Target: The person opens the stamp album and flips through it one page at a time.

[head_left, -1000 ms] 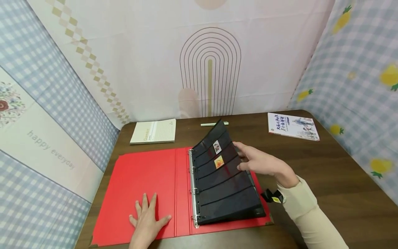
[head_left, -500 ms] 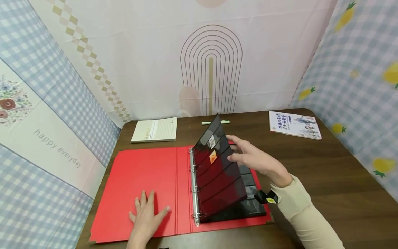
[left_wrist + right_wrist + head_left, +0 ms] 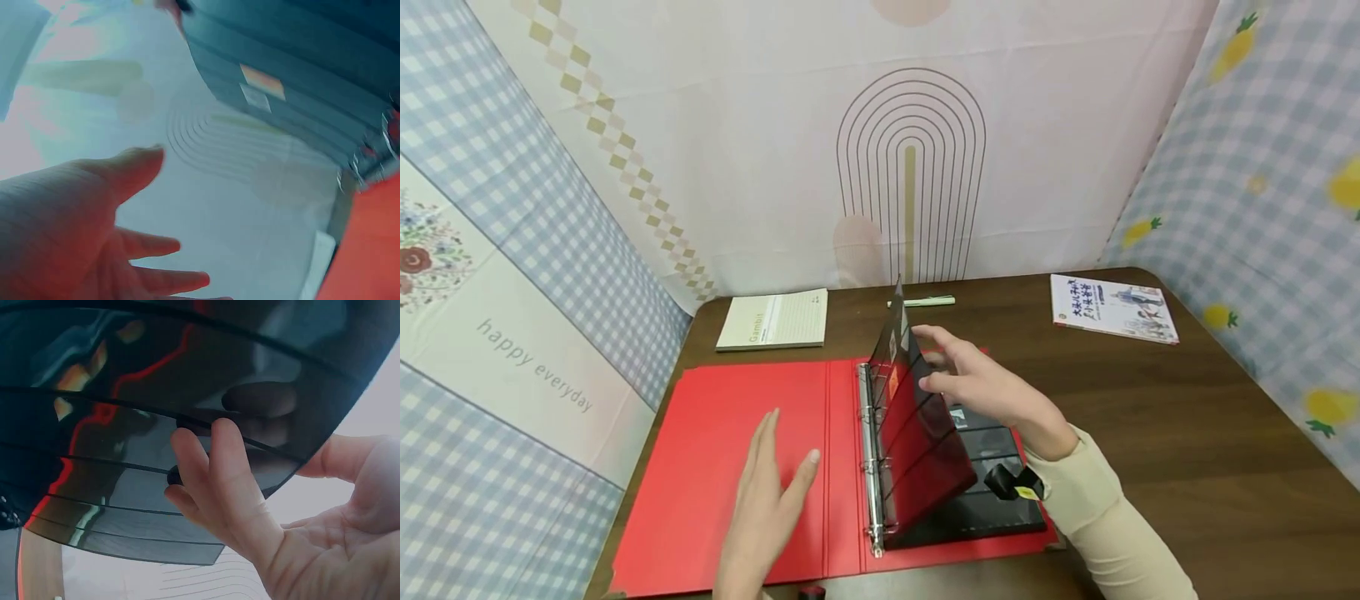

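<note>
From the head camera: a red binder (image 3: 737, 467) lying open on the brown table (image 3: 1187, 433), one black page (image 3: 917, 425) standing nearly upright on the rings (image 3: 871, 467), propped by the right hand (image 3: 977, 387) with straight fingers against its back; left hand (image 3: 767, 500) open, raised edge-on above the left cover. Also there: a notepad (image 3: 772, 320), a pen (image 3: 925, 302), a booklet (image 3: 1112, 308). From the left wrist: only the spread left hand (image 3: 81, 225), holding nothing, and the page's two stamps (image 3: 259, 87). From the right wrist: fingertips (image 3: 206, 462) pressed flat on the glossy page (image 3: 125, 456), thumb apart.
</note>
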